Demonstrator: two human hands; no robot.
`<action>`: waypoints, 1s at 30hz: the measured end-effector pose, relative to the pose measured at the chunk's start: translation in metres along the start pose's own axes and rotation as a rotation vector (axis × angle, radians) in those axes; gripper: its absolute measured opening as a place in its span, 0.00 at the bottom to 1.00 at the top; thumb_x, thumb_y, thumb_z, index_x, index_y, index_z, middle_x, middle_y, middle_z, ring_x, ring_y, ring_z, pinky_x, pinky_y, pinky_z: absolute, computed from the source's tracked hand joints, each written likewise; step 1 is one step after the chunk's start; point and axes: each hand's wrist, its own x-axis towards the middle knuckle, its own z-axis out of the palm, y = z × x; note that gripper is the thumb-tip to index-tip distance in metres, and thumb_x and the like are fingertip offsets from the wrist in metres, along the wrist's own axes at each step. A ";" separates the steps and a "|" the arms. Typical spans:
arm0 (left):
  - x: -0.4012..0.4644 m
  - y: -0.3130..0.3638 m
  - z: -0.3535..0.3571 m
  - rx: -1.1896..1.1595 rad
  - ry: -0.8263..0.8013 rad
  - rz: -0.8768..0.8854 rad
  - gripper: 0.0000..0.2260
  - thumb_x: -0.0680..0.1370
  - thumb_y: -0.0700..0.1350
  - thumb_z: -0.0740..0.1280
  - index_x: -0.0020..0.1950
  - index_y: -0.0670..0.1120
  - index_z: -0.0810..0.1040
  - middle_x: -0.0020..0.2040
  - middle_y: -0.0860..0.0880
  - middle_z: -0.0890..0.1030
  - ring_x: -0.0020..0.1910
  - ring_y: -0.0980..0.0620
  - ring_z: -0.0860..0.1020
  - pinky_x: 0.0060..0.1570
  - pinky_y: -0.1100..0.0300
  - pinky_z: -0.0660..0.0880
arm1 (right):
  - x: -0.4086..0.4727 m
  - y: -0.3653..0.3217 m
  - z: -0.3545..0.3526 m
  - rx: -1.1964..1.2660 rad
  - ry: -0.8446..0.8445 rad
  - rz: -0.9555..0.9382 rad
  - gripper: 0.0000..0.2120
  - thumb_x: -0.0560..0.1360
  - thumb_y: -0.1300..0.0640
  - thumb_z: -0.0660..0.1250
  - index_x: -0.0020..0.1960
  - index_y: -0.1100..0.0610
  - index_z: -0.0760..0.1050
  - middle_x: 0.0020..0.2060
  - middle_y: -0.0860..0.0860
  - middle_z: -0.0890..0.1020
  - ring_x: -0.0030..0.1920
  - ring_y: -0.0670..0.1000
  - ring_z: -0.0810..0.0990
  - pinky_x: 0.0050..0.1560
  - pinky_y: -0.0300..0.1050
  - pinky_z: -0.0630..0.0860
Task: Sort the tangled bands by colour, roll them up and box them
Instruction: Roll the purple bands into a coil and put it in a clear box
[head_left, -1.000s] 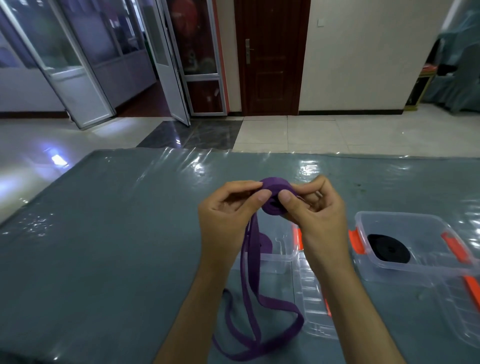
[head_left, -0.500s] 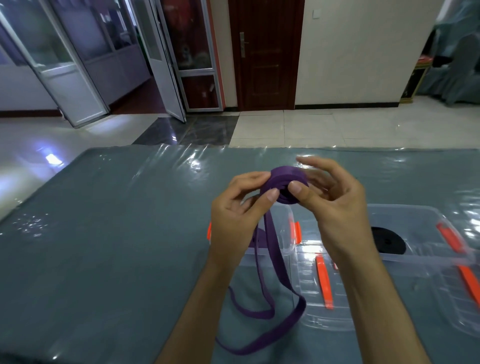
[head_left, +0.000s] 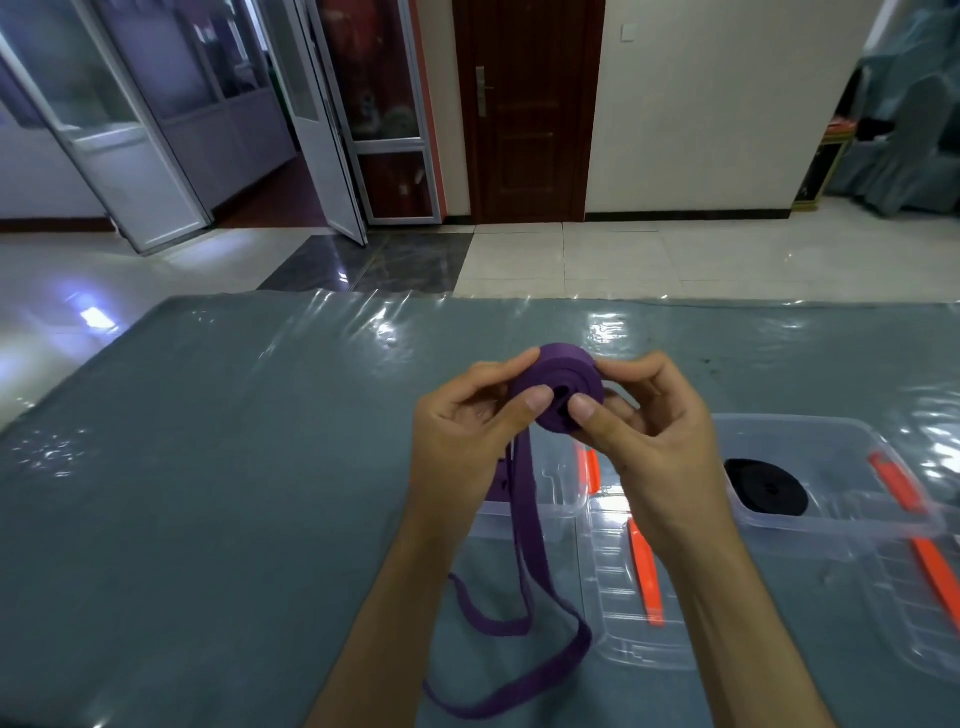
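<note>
Pinching the purple band roll (head_left: 556, 387) between them, left hand (head_left: 462, 441) and right hand (head_left: 660, 447) grip its sides.

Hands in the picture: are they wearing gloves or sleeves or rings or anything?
No. The left hand and the right hand are bare, with no gloves, rings or watch showing. Both forearms are bare as far as the picture's bottom edge. The thumbnails look short and unpainted.

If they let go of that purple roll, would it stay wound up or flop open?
Probably it would loosen: the purple band looks like soft, floppy webbing, since its loose tail droops and curls on the table. Both hands, left hand and right hand, pinch it, which suggests it needs holding. Being round, it might also roll.
</note>
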 end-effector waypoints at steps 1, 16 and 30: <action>0.000 0.002 0.000 -0.005 0.037 0.011 0.12 0.75 0.47 0.79 0.58 0.53 0.87 0.54 0.46 0.89 0.55 0.46 0.88 0.56 0.60 0.83 | 0.001 0.000 0.000 0.000 -0.019 0.002 0.13 0.70 0.61 0.78 0.51 0.55 0.78 0.54 0.57 0.87 0.55 0.58 0.87 0.55 0.49 0.84; -0.008 -0.009 0.001 0.013 0.181 0.012 0.15 0.73 0.51 0.81 0.59 0.54 0.88 0.56 0.47 0.88 0.57 0.46 0.87 0.57 0.60 0.83 | 0.006 -0.006 0.001 -0.115 0.016 -0.089 0.13 0.70 0.58 0.79 0.52 0.53 0.79 0.49 0.55 0.88 0.52 0.55 0.88 0.53 0.50 0.86; -0.009 -0.012 0.021 -0.064 0.137 -0.105 0.16 0.75 0.45 0.79 0.62 0.53 0.85 0.60 0.48 0.87 0.61 0.48 0.85 0.59 0.61 0.81 | 0.012 -0.015 -0.006 -0.037 0.039 -0.103 0.12 0.72 0.56 0.77 0.54 0.50 0.84 0.51 0.53 0.89 0.53 0.54 0.89 0.51 0.47 0.85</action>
